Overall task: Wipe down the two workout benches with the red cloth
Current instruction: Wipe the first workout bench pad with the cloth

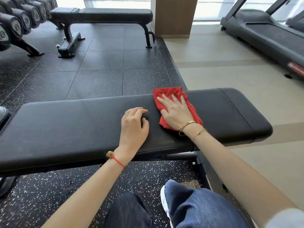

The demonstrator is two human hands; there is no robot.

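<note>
Right hand (176,112), grip spread flat, presses red cloth (171,94) on near workout bench (65,122); left hand (134,125) rests there, grip loosely curled, holding nothing.

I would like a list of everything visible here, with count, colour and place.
bench: 1, black, near, across the front
second bench: 1, black, far, top
cloth: 1, red, on the near bench
dumbbells: a row, black, rack top left
treadmill: 1, dark grey, top right
pillar: 1, brown, top centre
left hand: fingers curled, resting on the near bench
right hand: flat, pressing the cloth
</note>
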